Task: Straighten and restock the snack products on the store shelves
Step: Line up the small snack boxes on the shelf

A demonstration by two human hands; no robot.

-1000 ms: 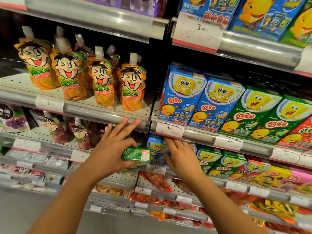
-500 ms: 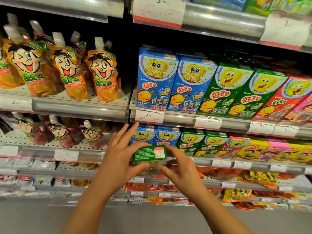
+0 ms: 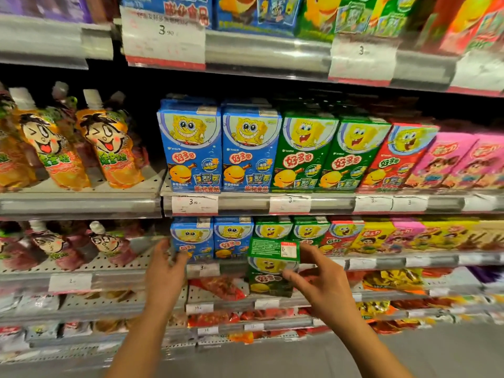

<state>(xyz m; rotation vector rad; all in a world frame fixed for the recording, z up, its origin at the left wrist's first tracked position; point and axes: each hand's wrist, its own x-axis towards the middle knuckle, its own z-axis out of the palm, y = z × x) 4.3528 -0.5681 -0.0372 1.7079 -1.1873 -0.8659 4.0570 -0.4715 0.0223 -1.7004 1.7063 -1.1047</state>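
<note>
Far left, upper shelf: orange drink pouches with cartoon faces and white caps stand in a row.
Far left, lower shelf: dark red pouches of the same kind, blurred.
Left hand: the left hand reaches up to the lower shelf, fingers fairly straight, tips at the leftmost blue box. Motion blur hides whether they touch it; it grips nothing I can make out.
Centre, upper shelf: two blue cartoon-sponge snack boxes stand upright side by side, then two green ones, a red one, and pink boxes further right.
Price tags: white labels sit on the shelf edge rail below the boxes.
Held item: a green snack box is held in the air just in front of the lower shelf's green boxes, tilted so its top flap faces the camera.
Right hand: the right hand grips that green box, thumb on its front face, fingers curled round its right side.
Far right, lower shelf: red, yellow and pink boxes, blurred.
</note>
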